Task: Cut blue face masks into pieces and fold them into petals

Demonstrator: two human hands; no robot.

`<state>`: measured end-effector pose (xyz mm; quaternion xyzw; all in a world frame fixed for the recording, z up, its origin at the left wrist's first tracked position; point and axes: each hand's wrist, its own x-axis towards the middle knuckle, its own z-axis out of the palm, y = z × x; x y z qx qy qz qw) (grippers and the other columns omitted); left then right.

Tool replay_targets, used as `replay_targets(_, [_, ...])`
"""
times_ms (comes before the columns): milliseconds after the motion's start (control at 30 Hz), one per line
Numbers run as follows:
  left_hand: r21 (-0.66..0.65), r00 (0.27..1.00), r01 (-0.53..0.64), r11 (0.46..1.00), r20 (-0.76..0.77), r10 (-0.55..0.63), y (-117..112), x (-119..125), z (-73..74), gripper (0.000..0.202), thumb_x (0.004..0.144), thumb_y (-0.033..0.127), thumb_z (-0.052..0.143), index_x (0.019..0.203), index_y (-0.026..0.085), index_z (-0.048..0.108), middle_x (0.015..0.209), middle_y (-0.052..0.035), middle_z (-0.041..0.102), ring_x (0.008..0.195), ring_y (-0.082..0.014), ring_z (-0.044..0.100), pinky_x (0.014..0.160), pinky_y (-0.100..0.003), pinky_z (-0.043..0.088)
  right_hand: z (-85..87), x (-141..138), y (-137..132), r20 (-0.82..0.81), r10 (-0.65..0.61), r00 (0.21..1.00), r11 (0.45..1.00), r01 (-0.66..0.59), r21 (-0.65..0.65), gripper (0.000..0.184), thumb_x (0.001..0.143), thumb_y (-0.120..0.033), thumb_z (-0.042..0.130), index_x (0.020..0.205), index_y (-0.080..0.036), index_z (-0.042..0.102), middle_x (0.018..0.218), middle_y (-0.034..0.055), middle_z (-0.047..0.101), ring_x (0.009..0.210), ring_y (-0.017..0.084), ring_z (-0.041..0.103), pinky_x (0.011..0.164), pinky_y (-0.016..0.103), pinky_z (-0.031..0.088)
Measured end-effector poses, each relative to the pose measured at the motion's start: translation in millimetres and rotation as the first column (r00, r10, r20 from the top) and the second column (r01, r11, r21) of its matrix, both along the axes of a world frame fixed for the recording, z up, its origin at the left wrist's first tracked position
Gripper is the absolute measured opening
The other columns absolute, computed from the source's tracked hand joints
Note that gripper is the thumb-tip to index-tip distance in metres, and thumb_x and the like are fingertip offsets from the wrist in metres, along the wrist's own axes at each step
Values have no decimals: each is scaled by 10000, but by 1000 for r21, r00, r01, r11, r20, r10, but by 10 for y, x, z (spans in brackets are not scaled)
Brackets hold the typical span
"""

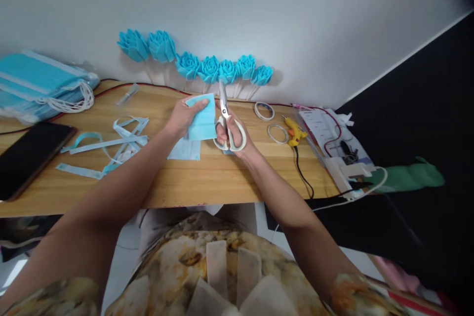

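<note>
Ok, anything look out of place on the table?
Nothing damaged. Left hand grips a blue sheet, right hand scissors. Cut blue strips lie strewn to the left; the power strip sits at the table's right corner, cables trailing over the edge.

You have a soft, matt blue cloth square (202, 121), shiny metal scissors with smooth white plastic handles (229, 131), and a smooth light wooden table (222, 177).

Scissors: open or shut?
Shut, or nearly: the scissors in the right hand show one narrow strip of blade pointing up, no gap, beside the blue sheet in the left hand.
</note>
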<state>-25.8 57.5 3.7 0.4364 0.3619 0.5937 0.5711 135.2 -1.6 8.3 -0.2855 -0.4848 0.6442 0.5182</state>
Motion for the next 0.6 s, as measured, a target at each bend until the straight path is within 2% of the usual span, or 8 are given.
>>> replay_targets(100, [26,1000,-20,999,-3,20,15,5,3,482,519,542,952,724,183,702,648,6,655,568,-115,564,549,-244,497,4,30,41,43,-20,999,1000,21,-10,893,681,-778,763,1350,-230,542,574,-95,516,443,86,386,404,243,314])
replay_targets(200, [40,1000,-24,999,-15,25,50,3,-20,452,552,516,945,714,189,680,617,30,617,558,-110,559,534,-236,493,27,99,123,104,-88,991,996,88,5,876,709,-848,664,1340,-247,575,623,-67,511,499,110,429,443,269,358])
replay_targets(300, [32,999,-38,999,-18,38,88,0,-57,412,597,494,931,747,201,683,628,26,619,583,-131,592,544,-251,510,73,262,238,242,-305,921,951,281,129,769,818,-825,560,1299,-229,630,667,-41,516,542,116,472,511,277,410])
replay_targets(367, [29,999,-45,999,-14,46,104,-1,-73,409,603,492,929,742,198,680,638,18,620,599,-141,603,553,-261,518,121,427,298,304,-395,867,918,359,168,699,810,-707,688,1314,-227,630,723,-29,561,582,121,495,563,280,429])
replay_targets(400, [30,999,-48,998,-11,48,108,0,-76,415,601,493,931,730,195,673,641,15,618,605,-143,604,556,-264,520,146,524,313,460,-461,759,887,383,258,672,816,-651,717,1330,-227,625,764,-16,603,619,135,526,610,294,462])
replay_targets(433, [31,999,-49,998,-6,50,109,2,-77,424,597,497,933,719,192,664,642,13,614,610,-143,603,560,-266,521,170,627,315,607,-511,609,859,371,352,647,814,-590,746,1335,-227,626,828,5,653,698,166,586,688,323,503])
replay_targets(500, [27,998,-60,998,11,59,106,11,-73,451,586,515,937,705,190,646,643,12,609,617,-142,600,567,-268,524,200,844,280,796,-529,294,846,260,466,601,821,-441,766,1357,-214,616,1001,59,725,893,246,667,846,406,537])
replay_targets(600, [3,997,-69,998,24,69,87,33,-61,469,579,526,938,705,191,636,656,8,620,628,-146,604,583,-272,531,175,1171,146,899,-426,-104,889,136,437,550,847,-278,698,1382,-185,614,1040,127,757,976,326,706,885,483,544])
